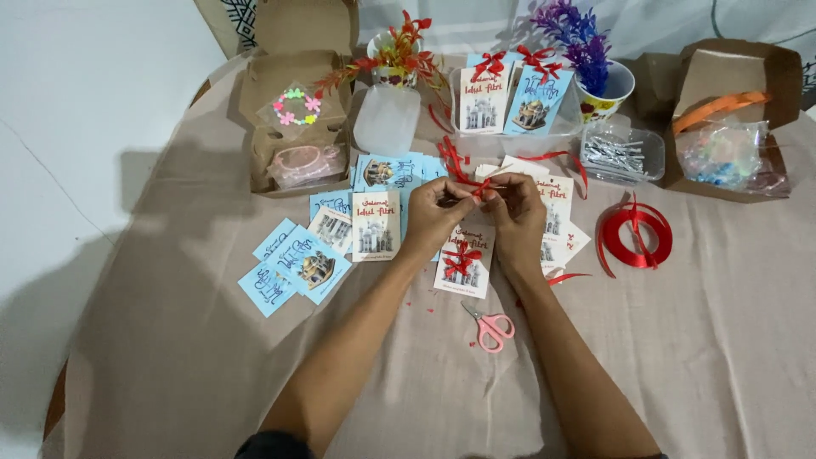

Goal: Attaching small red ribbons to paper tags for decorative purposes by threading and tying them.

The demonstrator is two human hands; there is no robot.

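- Red satin ribbon [473, 185], a thin strip, is pinched between the fingertips of both hands above the middle of the table; the left hand [435, 215] closes thumb and forefinger on it from one side; the right hand [515, 212] grips it from the other, fingers curled
- a loose tail of the same ribbon trails up and away from the hands toward the clear plastic tub [518, 140]
- directly beneath the wrists lies a white greeting card with a red bow [464, 265]; more white and pale-blue printed cards [297, 263] fan out to the left and behind the hands
- small pink-handled scissors [490, 326] rest near the right forearm, blades closed as far as can be told
- a coil of red ribbon [636, 235] sits to the right, well apart from the hands
- finished cards with red bows [510, 98] stand upright in the tub
- brown cardboard boxes [293, 127] flank the work at both far corners; the beige tablecloth [187, 340] covers the table.
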